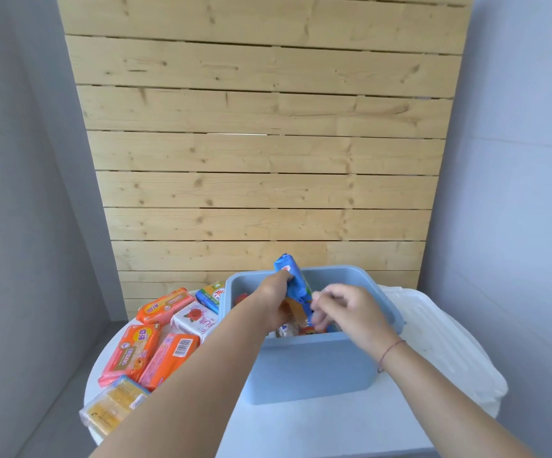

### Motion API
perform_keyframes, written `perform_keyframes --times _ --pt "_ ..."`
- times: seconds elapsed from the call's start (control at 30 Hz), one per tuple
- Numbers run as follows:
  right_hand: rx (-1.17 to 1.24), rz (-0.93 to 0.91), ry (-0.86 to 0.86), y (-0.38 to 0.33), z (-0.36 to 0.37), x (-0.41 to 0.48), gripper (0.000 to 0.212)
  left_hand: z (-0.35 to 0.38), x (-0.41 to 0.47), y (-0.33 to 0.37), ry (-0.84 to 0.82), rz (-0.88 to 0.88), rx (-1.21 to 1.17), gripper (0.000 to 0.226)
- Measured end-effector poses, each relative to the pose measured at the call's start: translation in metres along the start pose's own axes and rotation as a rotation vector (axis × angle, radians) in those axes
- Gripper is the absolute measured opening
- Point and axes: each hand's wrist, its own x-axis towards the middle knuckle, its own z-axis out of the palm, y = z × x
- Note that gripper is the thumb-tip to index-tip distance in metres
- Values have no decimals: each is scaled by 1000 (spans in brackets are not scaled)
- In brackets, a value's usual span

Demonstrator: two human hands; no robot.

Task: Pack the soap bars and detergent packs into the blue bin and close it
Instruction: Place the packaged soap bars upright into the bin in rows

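The blue bin (314, 365) stands open on the white round table. My left hand (276, 292) is inside its mouth, shut on a blue detergent pack (292, 274) that stands upright and sticks out above the rim. My right hand (350, 309) hovers over the bin just right of that pack, fingers curled and blurred; whether it holds anything is unclear. Other packs lie in the bin under my hands. Left of the bin lie several orange soap bars (135, 352), a white rose-print bar (195, 319), a yellow bar (116, 403) and a blue-green pack (210, 295).
The white lid (439, 338) lies on the table to the right of the bin, partly over the table's edge. A wooden slat panel (268, 143) stands right behind the table. Grey walls close in on both sides.
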Motion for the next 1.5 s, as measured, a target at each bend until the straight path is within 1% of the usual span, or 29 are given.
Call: perform_keyframes --times 0.03,0.07,0.1,0.13,0.17,0.2,0.23,0.3,0.37,0.4,0.47,0.53,0.57,0.6,0.63,0.67,0.7,0.73,0.77,0.83,0.87,0.9,1.0,1.07,1.17,1.27,1.3,1.4,1.5 --pt "18 54 141 1 -4 7 14 2 0 -3 38 20 51 32" --pt "20 122 184 0 -7 13 17 4 1 -7 80 51 96 34" --pt "26 202 129 -1 -6 18 27 7 3 -11 106 76 125 38" --pt "56 265 11 -2 -2 22 38 10 4 -15 115 93 148 42" --pt "88 299 -104 -4 2 25 44 12 4 -18 114 103 167 43" --pt "108 310 -178 -6 7 29 46 13 1 -20 113 112 176 42" --pt "114 311 -213 -9 11 31 44 13 -1 -20 111 119 174 40" --pt "114 323 -203 -11 15 35 38 10 -3 -18 95 109 152 39" --pt "93 365 -200 -9 16 38 32 3 -7 -14 101 91 231 41" --pt "36 396 -225 -8 17 40 31 -3 -9 -13 128 100 306 41" --pt "-145 449 -282 -5 18 42 31 -17 -13 -11 171 192 418 37" --pt "-339 451 -320 -1 21 46 18 -37 -19 -10 200 389 391 30" --pt "-419 447 -323 0 22 47 11 -51 -22 -9 260 492 359 29" --pt "-472 445 -321 1 23 49 7 -65 -24 -10 366 591 347 28" --pt "-505 439 -327 3 23 50 6 -82 -26 -12 507 675 358 28" --pt "-523 432 -333 4 23 51 9 -98 -27 -16 652 732 374 27" --pt "-533 429 -333 4 22 52 12 -113 -26 -22 761 732 394 25" --pt "-538 428 -332 4 23 53 12 -129 -22 -29 825 667 448 22" --pt "-550 427 -335 3 22 53 11 -143 -17 -39 850 542 562 22" --pt "-594 428 -343 1 19 52 11 -162 -8 -63 829 209 887 36" --pt "-604 434 -346 0 18 52 12 -168 -5 -73 824 102 1022 45" --pt "-603 445 -352 -1 17 51 14 -171 -3 -80 834 63 1115 51" --pt "-630 461 -371 -4 18 51 29 -169 3 -87 878 43 1266 63" --pt "-674 445 -371 -4 19 49 35 -167 6 -85 927 10 1303 61" --pt "-675 416 -354 0 20 45 34 -168 8 -84 1009 -26 1289 54" --pt "-666 398 -344 2 19 40 24 -173 13 -83 1046 -55 1297 52" --pt "-671 392 -333 2 19 39 25 -176 14 -81 1056 -47 1299 52" --pt "-682 373 -293 1 18 36 37 -186 16 -74 1067 -14 1308 54" --pt "-712 326 -273 -2 17 31 42 -192 19 -67 1042 -54 1346 61"
